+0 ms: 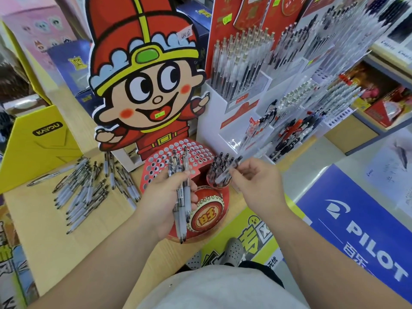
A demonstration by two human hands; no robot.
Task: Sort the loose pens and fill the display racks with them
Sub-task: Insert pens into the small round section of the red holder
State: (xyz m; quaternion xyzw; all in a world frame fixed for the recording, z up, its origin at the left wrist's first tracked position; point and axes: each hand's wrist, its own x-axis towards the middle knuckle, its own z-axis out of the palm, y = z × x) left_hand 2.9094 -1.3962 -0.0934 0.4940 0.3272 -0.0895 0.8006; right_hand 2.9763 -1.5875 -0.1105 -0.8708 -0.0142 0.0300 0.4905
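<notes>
Head view: a bundle of pens (181,188) stands in the curled left grip (165,197), and a single pen (225,172) is pinched in the right grip (259,181). The red perforated rack (200,152) sits just beyond both; loose pens (84,188) lie on the surface (44,210) to their left.

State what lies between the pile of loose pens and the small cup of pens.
Head view: the red holed rack and the left hand, gripping a bundle of pens, lie between the loose pens and the cup.
</notes>
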